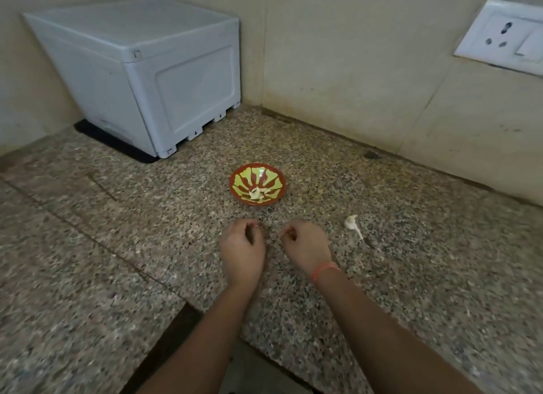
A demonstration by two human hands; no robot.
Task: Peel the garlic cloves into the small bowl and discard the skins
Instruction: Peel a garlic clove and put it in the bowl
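Just short of the small bowl (258, 166), hovering left hand (242, 245) and right hand (305, 243) curled, cannot tell if pinching anything, risking skins dropping inside, overlooking garlic clove (351, 222) right of bowl.

A small red bowl (273, 174) with yellow-green rays stands upright, pale garlic pieces (257, 194) inside. One white clove (351, 222) with a papery tail lies apart to its right.
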